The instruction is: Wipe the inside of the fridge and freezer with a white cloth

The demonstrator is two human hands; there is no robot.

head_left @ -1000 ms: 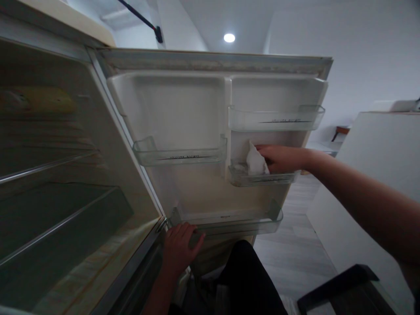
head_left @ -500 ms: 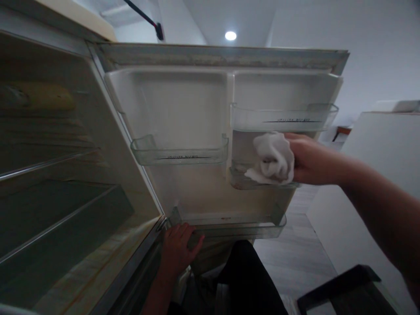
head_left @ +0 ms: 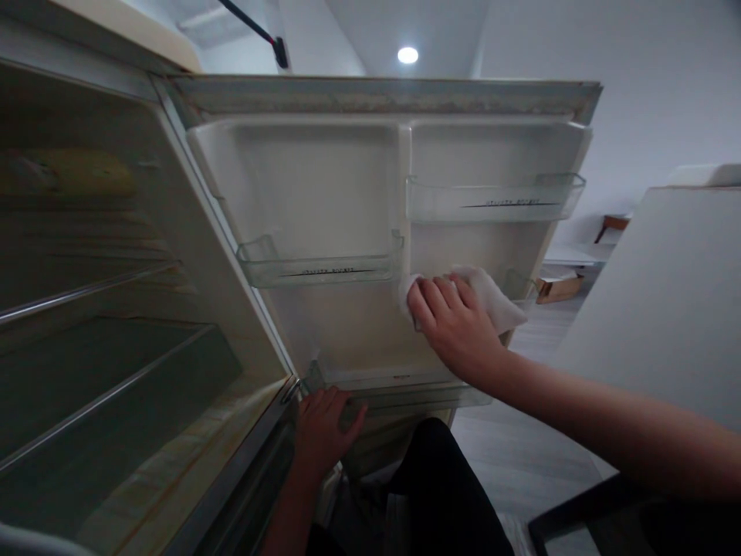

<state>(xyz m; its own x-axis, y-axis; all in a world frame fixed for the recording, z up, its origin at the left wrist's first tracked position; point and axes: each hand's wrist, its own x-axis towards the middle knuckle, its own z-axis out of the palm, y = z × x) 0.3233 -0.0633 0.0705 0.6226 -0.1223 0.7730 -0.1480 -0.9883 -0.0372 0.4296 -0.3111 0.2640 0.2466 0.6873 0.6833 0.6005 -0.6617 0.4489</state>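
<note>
My right hand [head_left: 463,328] is closed on a white cloth [head_left: 498,301], pressed at the lower right door bin [head_left: 524,286], which the hand and cloth mostly hide. Low on the refrigerator door [head_left: 341,324], my left hand [head_left: 327,428] rests at the left end of the long bottom bin [head_left: 428,397], its fingers on the rim and its thumb spread away. Two more clear bins, one at the left [head_left: 324,270] and one at the upper right [head_left: 492,202], are fixed to the door's inner face.
At the left, the open fridge compartment has a glass shelf [head_left: 104,417] and a yellowish object [head_left: 69,171]. My knee [head_left: 440,479] is below the door. To the right stand a white panel [head_left: 654,309], a cardboard box [head_left: 559,289] and a dark-framed object [head_left: 573,506].
My right hand has moved left and turned palm down with the cloth, now at the front of the lower right bin. The left hand has stayed nearly where it was.
</note>
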